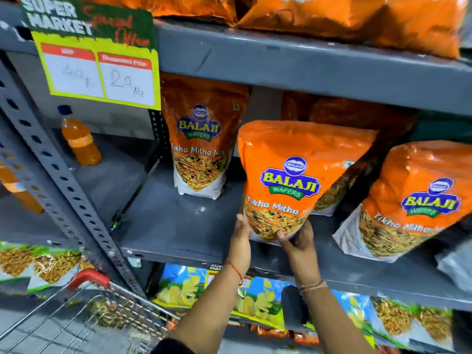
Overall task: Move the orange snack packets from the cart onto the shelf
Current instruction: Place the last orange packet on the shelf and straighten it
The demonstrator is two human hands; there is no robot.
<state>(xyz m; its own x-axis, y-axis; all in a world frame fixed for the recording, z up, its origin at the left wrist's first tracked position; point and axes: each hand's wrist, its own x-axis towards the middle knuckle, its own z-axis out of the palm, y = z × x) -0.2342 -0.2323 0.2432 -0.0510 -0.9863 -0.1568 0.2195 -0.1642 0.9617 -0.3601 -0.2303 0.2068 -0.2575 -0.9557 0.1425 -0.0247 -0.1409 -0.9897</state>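
Note:
I hold an orange snack packet (pixel 288 175) upright over the grey middle shelf (pixel 178 226). My left hand (pixel 241 232) grips its lower left corner and my right hand (pixel 297 241) cups its bottom right. Another orange packet (pixel 201 139) stands at the back of the same shelf, to the left. A third orange packet (pixel 408 200) leans at the right, and one more (pixel 342 187) stands partly hidden behind the held packet. The wire cart (pixel 89 310) with its red handle is at the lower left; what it holds is blurred.
A price sign (pixel 97 60) hangs from the upper shelf's edge at the left. Orange drink bottles (pixel 80 139) stand on the neighbouring shelf, past a perforated grey upright (pixel 63 180). More orange bags (pixel 332 16) lie on the top shelf. Yellow-and-blue packets (pixel 255 302) fill the shelf below.

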